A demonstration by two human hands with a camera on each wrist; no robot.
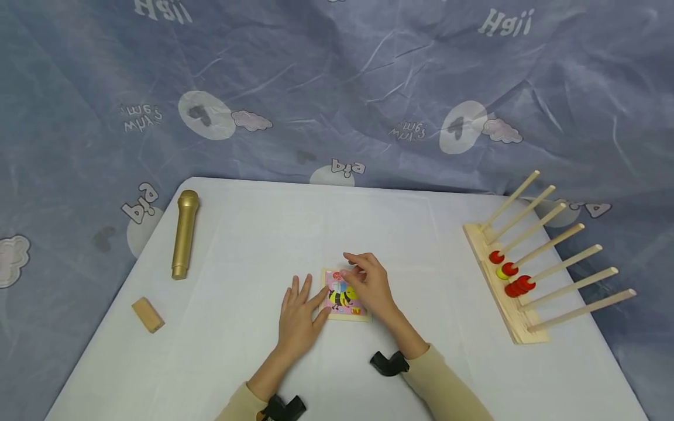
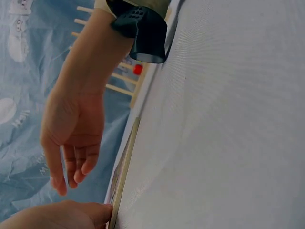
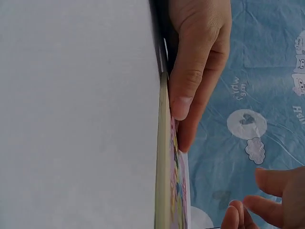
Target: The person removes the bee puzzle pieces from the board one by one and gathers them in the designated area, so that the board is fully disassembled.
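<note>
A small square wooden puzzle board (image 1: 342, 299) with a bee picture on pink lies flat on the white table; its pale edge (image 2: 125, 167) shows side-on in the left wrist view. My left hand (image 1: 299, 318) has its fingers spread, with the thumb and forefinger touching the board's left side. In the right wrist view, that left hand (image 3: 202, 43) sits along the board edge. My right hand (image 1: 372, 287) hovers over the board's upper right, fingers loosely bent. The left wrist view shows this right hand (image 2: 76, 124) raised above the board, holding nothing visible.
At the left lie a gold microphone-shaped thing (image 1: 185, 234) and a small wooden block (image 1: 148, 315). A wooden stand (image 1: 495, 286) with several upright pegs stands at the right, bearing red beads (image 1: 518, 286) and a yellow one. A patterned blue-grey cloth (image 1: 337, 88) hangs behind the table.
</note>
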